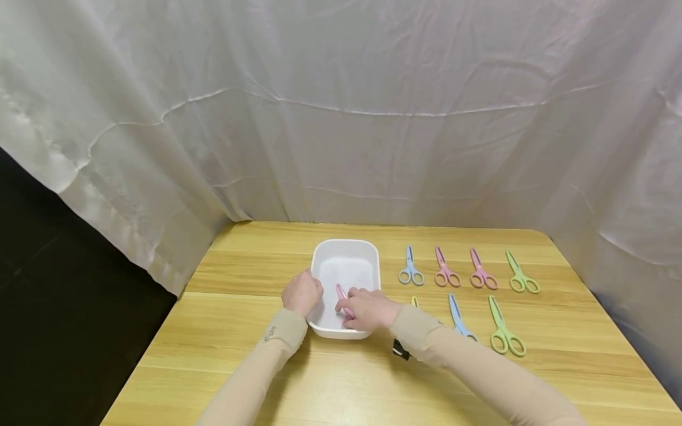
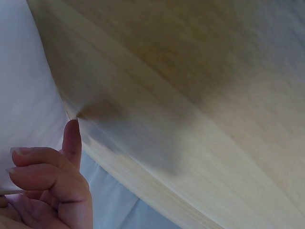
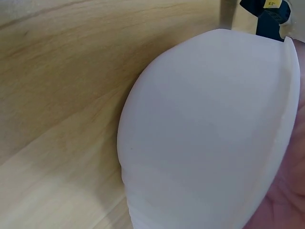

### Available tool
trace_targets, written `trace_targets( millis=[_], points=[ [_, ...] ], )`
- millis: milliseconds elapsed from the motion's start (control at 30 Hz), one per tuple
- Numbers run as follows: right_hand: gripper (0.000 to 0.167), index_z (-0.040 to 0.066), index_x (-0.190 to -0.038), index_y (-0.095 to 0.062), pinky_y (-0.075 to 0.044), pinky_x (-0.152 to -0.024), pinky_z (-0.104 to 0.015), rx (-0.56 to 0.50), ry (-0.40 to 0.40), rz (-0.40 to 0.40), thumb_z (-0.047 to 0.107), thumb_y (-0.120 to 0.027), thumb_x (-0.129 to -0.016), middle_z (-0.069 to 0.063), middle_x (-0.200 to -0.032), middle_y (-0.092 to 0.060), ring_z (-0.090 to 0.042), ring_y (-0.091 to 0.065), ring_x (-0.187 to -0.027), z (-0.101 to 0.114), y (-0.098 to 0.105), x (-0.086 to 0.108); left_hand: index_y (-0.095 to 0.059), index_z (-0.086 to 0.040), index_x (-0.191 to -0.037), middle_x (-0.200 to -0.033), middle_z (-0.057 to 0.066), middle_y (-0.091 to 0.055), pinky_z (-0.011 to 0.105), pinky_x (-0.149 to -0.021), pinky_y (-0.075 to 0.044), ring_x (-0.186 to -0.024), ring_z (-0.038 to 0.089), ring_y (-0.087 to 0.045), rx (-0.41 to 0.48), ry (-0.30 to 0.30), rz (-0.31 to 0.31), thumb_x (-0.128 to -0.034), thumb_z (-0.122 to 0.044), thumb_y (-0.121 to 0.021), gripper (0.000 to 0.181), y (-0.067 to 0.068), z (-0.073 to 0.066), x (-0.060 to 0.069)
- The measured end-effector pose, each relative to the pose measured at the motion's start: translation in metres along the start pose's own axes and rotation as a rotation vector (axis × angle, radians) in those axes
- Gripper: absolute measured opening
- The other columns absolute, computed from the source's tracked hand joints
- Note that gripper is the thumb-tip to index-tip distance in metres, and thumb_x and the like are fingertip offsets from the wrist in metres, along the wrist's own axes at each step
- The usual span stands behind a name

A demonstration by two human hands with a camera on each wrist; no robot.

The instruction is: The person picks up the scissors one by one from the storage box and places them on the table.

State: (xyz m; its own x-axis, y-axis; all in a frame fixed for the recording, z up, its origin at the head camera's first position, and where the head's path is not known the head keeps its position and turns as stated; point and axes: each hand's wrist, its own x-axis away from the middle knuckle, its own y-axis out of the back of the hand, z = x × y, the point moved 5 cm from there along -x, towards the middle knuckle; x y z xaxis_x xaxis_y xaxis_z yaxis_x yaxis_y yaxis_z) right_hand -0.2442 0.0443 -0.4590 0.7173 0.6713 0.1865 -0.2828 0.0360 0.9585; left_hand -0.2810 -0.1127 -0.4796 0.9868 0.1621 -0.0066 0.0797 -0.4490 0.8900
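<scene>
On the wooden table stands a white plastic tray [image 1: 345, 334], open at the top. My left hand [image 1: 302, 294] grips its left rim; in the left wrist view the curled fingers [image 2: 47, 176] lie against the tray's outer wall [image 2: 24, 86]. Over the right rim reaches my right hand [image 1: 367, 309], with its fingers down inside the tray around a pair of pink scissors [image 1: 340, 291]. The handles of these scissors are partly covered by the fingers. In the right wrist view the tray's outer wall [image 3: 205, 133] hides the fingertips, and only part of the palm shows.
To the tray's right lie blue scissors [image 1: 409, 267], two pink pairs [image 1: 444, 269] and green scissors [image 1: 519, 273] in a back row. Nearer are yellow scissors [image 1: 415, 302], mostly behind the right arm, another blue pair [image 1: 456, 313] and another green pair [image 1: 501, 325]. A grey curtain [image 1: 373, 160] hangs behind.
</scene>
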Motion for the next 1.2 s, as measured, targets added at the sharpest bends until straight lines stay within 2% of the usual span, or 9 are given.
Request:
trace_targets(
  millis=[267, 533, 933, 1200],
  points=[
    [0.034, 0.024, -0.12, -0.069, -0.042, -0.069, -0.034, 0.038, -0.025, -0.01, 0.032, -0.077, -0.088, 0.003, -0.088, -0.051, -0.016, -0.048, -0.085, 0.0007, -0.0022, -0.0024, -0.067, 0.003, -0.115, -0.088, 0.018, -0.071, 0.045, -0.064, -0.057, -0.075, 0.031, -0.067, 0.003, -0.005, -0.007, -0.0955, -0.019, -0.051, 0.033, -0.0007, -0.0002, -0.0004],
    [0.032, 0.025, -0.114, -0.068, -0.042, -0.069, -0.034, 0.053, -0.038, -0.032, 0.032, -0.079, -0.085, 0.004, -0.086, -0.049, -0.016, -0.047, -0.083, -0.0003, -0.0029, -0.0036, -0.066, 0.003, -0.117, -0.09, 0.019, -0.072, 0.045, -0.065, -0.057, -0.076, 0.032, -0.068, 0.003, -0.006, -0.014, -0.0955, -0.02, -0.051, 0.035, -0.0009, -0.0008, -0.0007],
    [0.026, 0.024, -0.108, -0.064, -0.041, -0.068, -0.032, 0.072, -0.037, -0.016, 0.029, -0.077, -0.086, 0.006, -0.083, -0.05, -0.015, -0.049, -0.078, -0.0013, -0.0056, -0.0079, -0.067, 0.003, -0.114, -0.088, 0.019, -0.071, 0.045, -0.064, -0.057, -0.075, 0.032, -0.068, -0.006, -0.015, -0.038, -0.0945, -0.018, -0.051, 0.033, 0.0016, -0.001, 0.0],
    [0.022, 0.023, -0.104, -0.064, -0.04, -0.067, -0.031, 0.062, -0.035, 0.0, 0.026, -0.078, -0.086, 0.007, -0.081, -0.053, -0.012, -0.05, -0.076, 0.0, -0.0062, -0.0085, -0.067, 0.003, -0.113, -0.088, 0.019, -0.071, 0.045, -0.063, -0.056, -0.074, 0.031, -0.067, -0.009, -0.013, -0.031, -0.0949, -0.019, -0.051, 0.032, 0.0016, -0.0004, 0.0001]
  ],
)
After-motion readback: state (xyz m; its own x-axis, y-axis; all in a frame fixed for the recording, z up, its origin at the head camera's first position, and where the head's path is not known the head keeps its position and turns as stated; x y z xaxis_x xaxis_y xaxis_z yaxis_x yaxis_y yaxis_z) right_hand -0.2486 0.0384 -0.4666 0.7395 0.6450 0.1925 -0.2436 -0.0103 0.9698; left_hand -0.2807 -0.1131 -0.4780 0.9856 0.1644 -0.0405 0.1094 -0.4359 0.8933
